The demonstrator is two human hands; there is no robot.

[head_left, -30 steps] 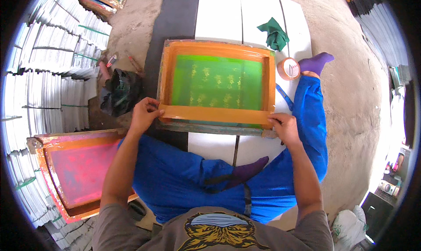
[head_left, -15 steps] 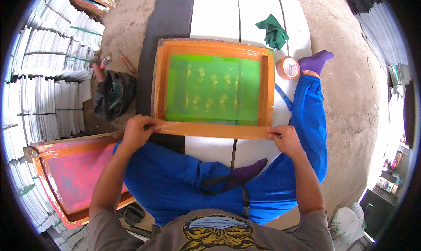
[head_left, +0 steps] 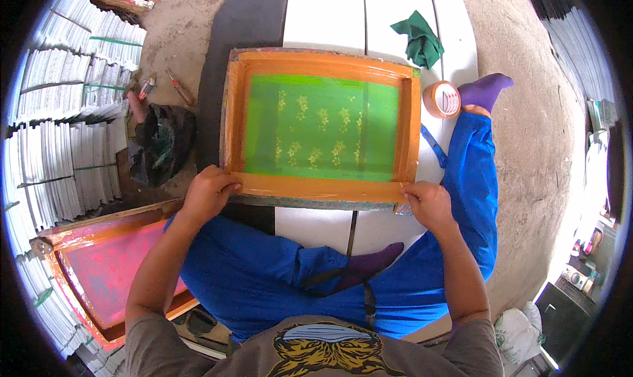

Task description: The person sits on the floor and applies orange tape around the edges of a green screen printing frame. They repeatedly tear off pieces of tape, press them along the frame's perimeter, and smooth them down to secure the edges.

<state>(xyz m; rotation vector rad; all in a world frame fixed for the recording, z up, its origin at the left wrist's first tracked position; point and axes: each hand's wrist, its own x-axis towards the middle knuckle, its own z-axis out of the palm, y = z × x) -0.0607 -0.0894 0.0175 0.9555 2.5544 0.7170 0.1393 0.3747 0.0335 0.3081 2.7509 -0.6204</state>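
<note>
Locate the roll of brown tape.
In the head view's upper right, the tape roll sits between the framed green screen and the purple sock.

Fingers [head_left: 229, 180] on brown tape strip [head_left: 320, 188]

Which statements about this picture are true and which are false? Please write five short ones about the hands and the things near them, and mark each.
1. The left hand grips one end of the brown tape strip. True.
2. The right hand is open and holds nothing. False: it pinches the strip's other end.
3. The strip runs along the near side of the green-meshed frame. True.
4. The tape roll lies to the left of this frame. False: it lies to the right.
5. The green cloth lies farther from the person than the roll. True.
</note>
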